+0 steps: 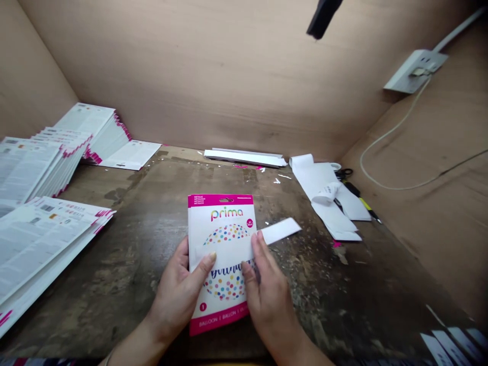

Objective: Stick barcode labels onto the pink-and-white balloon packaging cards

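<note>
A stack of balloon packets [226, 216], white with pink bands and the word "prima", is held upright above the table in front of me. My left hand [183, 284] grips its left edge, with the thumb pressing down the end of a white paper strip [280, 231]. That strip lies across the front of the packets, over the dotted balloon picture, and its free end sticks out to the right. At the packets' right edge, my right hand [269, 290] holds the strip and the packet side between thumb and fingers.
Fanned stacks of printed cards [41, 244] fill the left side. Long white strips [246, 156] lie by the back wall. Folded white paper [324, 195], scissors [345, 173] and a yellow-black cutter [362, 201] lie at right. A power socket [415, 71] with a cable hangs on the wall.
</note>
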### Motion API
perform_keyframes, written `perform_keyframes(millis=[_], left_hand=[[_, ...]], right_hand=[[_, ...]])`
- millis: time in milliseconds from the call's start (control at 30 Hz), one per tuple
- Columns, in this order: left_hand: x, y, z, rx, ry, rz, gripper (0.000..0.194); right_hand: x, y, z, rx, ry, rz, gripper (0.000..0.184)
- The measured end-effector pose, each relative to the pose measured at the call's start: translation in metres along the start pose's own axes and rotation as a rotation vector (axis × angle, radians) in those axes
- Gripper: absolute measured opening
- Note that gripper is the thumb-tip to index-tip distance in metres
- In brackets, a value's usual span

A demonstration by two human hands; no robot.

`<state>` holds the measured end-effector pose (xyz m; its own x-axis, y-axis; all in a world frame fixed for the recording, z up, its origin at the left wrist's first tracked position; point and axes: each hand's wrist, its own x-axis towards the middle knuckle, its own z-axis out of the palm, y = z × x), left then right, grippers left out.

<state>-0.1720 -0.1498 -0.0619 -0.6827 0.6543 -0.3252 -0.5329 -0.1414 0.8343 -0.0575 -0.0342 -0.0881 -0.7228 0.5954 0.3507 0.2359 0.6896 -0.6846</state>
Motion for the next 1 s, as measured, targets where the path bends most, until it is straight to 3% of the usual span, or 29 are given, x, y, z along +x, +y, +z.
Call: perform_keyframes(millis=[167, 267, 367, 500, 600, 667, 733, 767, 900, 1000], left_hand=[[0.002, -0.003, -0.005, -0.055, -0.03, -0.02, 0.06], [0.002, -0.006, -0.003, -0.076, -0.034, -0.026, 0.06], [0.002, -0.007, -0.001, -0.078, -0.027, -0.007, 0.064], [-0.001, -0.002, -0.008, -0.129, -0.025, -0.021, 0.061], [-0.003, 0.002, -0.014, -0.275, -0.018, -0.201, 0.059], [-0.003, 0.0, -0.015, -0.359, -0.113, -0.371, 0.059], [0.0, -0.005, -0.013, -0.403, -0.183, -0.421, 0.052], [0.002, -0.008, -0.012, -0.403, -0.148, -0.381, 0.047], [0.009, -0.018, -0.014, -0.222, 0.183, -0.068, 0.032], [0.007, -0.017, -0.021, 0.066, 0.263, 0.079, 0.03]], right_hand=[[0.024, -0.008, -0.022, 0.958, -0.266, 0.564, 0.044], [0.033, -0.008, -0.029, 1.218, -0.434, 0.718, 0.039], [0.033, -0.004, -0.031, 1.274, -0.482, 0.748, 0.036], [0.03, 0.001, -0.03, 1.22, -0.377, 0.745, 0.037], [0.029, 0.003, -0.031, 1.168, -0.317, 0.729, 0.038], [0.028, 0.004, -0.032, 1.17, -0.334, 0.717, 0.037], [0.026, 0.007, -0.032, 1.2, -0.354, 0.75, 0.036], [0.024, 0.009, -0.031, 1.22, -0.35, 0.782, 0.035], [0.019, 0.018, -0.023, 1.278, -0.324, 0.921, 0.033], [0.017, 0.02, -0.014, 1.294, -0.325, 0.972, 0.033]])
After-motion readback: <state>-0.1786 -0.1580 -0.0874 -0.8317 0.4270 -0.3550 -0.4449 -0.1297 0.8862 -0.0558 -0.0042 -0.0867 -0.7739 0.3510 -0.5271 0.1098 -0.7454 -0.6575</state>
